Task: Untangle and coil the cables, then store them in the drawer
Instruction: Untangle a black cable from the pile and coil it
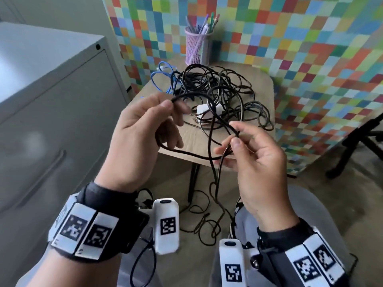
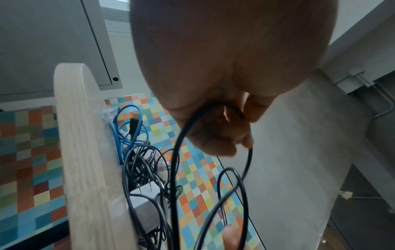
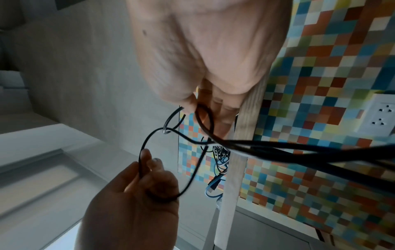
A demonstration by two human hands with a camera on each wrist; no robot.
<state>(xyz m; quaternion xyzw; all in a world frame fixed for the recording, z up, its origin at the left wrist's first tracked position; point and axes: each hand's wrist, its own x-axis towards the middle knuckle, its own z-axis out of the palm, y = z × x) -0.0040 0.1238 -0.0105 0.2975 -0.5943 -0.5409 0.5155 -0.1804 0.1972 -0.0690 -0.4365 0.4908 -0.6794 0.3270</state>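
A thin black cable (image 1: 192, 155) loops between both my hands, held above the near edge of a small wooden table (image 1: 267, 88). My left hand (image 1: 145, 129) pinches one bend of it between thumb and forefinger, with a loop round its lower fingers (image 2: 215, 143). My right hand (image 1: 252, 150) pinches the other bend (image 3: 205, 118). The cable's slack hangs down to a loose heap on the floor (image 1: 207, 222). On the table lies a tangle of black cables (image 1: 219, 88) with a blue cable (image 1: 161, 75) at its left and a white adapter (image 1: 204, 109) within it.
A grey metal cabinet (image 1: 51, 100) with drawer fronts stands to the left. A purple mesh pen cup (image 1: 198, 46) sits at the table's back edge. A colourful chequered panel (image 1: 310, 59) backs the table. A black stand's legs (image 1: 356, 141) reach in at right.
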